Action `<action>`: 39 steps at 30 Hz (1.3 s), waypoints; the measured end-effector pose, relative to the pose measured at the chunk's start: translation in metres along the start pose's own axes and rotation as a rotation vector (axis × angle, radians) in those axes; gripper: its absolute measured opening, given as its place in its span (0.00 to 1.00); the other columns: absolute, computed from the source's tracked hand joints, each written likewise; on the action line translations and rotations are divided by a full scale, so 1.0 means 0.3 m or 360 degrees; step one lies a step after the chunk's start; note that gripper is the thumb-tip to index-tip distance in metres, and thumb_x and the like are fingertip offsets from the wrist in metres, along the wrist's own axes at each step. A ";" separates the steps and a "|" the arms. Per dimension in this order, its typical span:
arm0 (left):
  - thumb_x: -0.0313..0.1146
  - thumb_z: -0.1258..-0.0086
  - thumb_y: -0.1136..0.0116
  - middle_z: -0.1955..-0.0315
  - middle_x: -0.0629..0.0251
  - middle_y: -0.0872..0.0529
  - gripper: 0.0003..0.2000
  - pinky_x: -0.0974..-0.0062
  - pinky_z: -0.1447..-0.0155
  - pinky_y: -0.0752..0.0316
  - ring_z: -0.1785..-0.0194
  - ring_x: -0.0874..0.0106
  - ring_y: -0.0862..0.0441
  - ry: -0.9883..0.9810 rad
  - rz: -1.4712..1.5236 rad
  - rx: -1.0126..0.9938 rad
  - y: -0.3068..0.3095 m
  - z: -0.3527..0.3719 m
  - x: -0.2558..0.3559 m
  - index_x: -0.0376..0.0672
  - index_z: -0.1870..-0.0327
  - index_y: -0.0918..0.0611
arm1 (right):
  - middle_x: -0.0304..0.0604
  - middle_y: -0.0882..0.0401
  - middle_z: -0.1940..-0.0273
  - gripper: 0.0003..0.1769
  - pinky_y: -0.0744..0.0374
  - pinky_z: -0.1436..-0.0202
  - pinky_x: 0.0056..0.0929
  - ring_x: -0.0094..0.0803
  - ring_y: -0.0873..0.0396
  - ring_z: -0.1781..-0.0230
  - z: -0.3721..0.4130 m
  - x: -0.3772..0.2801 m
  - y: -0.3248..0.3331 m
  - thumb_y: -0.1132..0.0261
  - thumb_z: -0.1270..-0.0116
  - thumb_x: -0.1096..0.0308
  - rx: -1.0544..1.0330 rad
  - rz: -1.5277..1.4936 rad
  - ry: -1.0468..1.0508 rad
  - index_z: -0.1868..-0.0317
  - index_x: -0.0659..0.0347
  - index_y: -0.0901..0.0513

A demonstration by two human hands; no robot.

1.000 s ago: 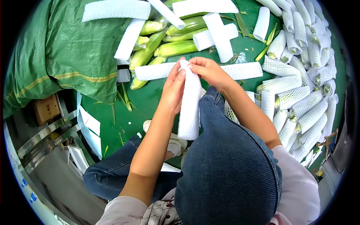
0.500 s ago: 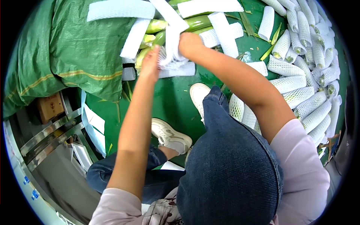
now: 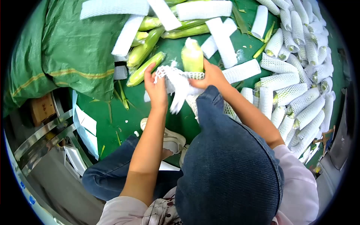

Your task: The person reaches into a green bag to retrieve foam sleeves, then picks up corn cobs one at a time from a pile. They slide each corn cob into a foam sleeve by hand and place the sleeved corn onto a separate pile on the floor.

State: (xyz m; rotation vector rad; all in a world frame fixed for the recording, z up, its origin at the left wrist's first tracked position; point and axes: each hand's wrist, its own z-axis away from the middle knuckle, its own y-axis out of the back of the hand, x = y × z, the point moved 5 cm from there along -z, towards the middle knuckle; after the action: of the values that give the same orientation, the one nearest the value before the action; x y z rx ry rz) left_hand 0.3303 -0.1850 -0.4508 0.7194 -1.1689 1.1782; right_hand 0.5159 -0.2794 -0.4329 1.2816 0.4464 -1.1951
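My right hand is closed round the lower part of a pale green corn cob, which stands upright with its whitish tip up. A white foam net stretches from the cob's lower end to my left hand, whose fingers pinch its edge. The net hangs in loose folds between both hands. Beside my left hand, a wrapped green cob lies on the green floor. Further cobs lie just beyond it, with flat white foam sleeves across and around them.
Many cobs in white netting are heaped on the right. A big green woven sack stands at the left, above a metal frame and a cardboard box. My knee and shoes are below my hands.
Both hands have come nearer to my body. A cob now shows upright in my right hand, with the net drawn out toward my left hand. The view has shifted slightly.
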 end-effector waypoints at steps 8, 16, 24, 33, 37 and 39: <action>0.50 0.20 0.61 0.43 0.56 0.20 0.25 0.67 0.41 0.23 0.45 0.65 0.19 0.0946 0.0649 -0.0719 -0.383 0.107 -0.019 0.38 0.37 0.28 | 0.56 0.19 0.74 0.23 0.21 0.64 0.47 0.53 0.18 0.70 0.025 -0.192 0.310 0.37 0.36 0.46 0.0089 0.0853 0.0343 0.69 0.61 0.18; 0.56 0.23 0.68 0.54 0.49 0.15 0.31 0.60 0.53 0.17 0.57 0.56 0.14 0.1370 0.1113 -0.0947 -0.383 0.125 -0.332 0.36 0.39 0.25 | 0.55 0.15 0.64 0.16 0.21 0.57 0.43 0.49 0.16 0.62 -0.121 0.343 0.206 0.41 0.33 0.58 -0.0279 0.0667 -0.0208 0.59 0.62 0.15; 0.41 0.24 0.57 0.55 0.56 0.13 0.20 0.69 0.46 0.21 0.54 0.65 0.15 0.1603 0.0362 -0.0563 -0.257 0.432 -0.182 0.37 0.41 0.23 | 0.49 0.18 0.46 0.22 0.28 0.38 0.34 0.38 0.22 0.44 0.396 0.281 0.139 0.42 0.27 0.57 0.0443 -0.0467 -0.0527 0.42 0.65 0.20; 0.28 0.29 0.49 0.57 0.61 0.12 0.12 0.73 0.45 0.24 0.54 0.70 0.16 0.0684 -0.0589 -0.1587 -0.322 0.305 -0.017 0.37 0.49 0.17 | 0.50 0.28 0.41 0.46 0.28 0.40 0.34 0.37 0.26 0.44 0.430 0.242 0.272 0.28 0.45 0.65 0.0889 -0.1063 -0.0537 0.28 0.63 0.42; 0.28 0.37 0.42 0.55 0.54 0.19 0.14 0.61 0.38 0.31 0.46 0.52 0.24 -0.0564 -0.1615 -0.0360 -0.093 0.094 0.006 0.40 0.50 0.19 | 0.62 0.37 0.32 0.52 0.32 0.34 0.39 0.50 0.32 0.33 0.695 0.116 0.444 0.29 0.46 0.67 0.0666 -0.0011 -0.0767 0.24 0.58 0.47; 0.29 0.38 0.40 0.52 0.55 0.20 0.14 0.60 0.36 0.35 0.42 0.53 0.26 -0.0619 -0.2014 -0.0294 -0.061 0.067 -0.063 0.42 0.50 0.19 | 0.63 0.41 0.30 0.50 0.37 0.30 0.45 0.54 0.37 0.30 0.820 0.252 0.352 0.28 0.46 0.66 0.0359 0.0865 -0.0775 0.24 0.57 0.44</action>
State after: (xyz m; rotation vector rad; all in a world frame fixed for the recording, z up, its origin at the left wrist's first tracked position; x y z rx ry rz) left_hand 0.3421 -0.2143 -0.4605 1.2879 -0.8187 -0.1342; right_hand 0.5524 -0.5474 -0.3684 1.1444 -0.3830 -1.0523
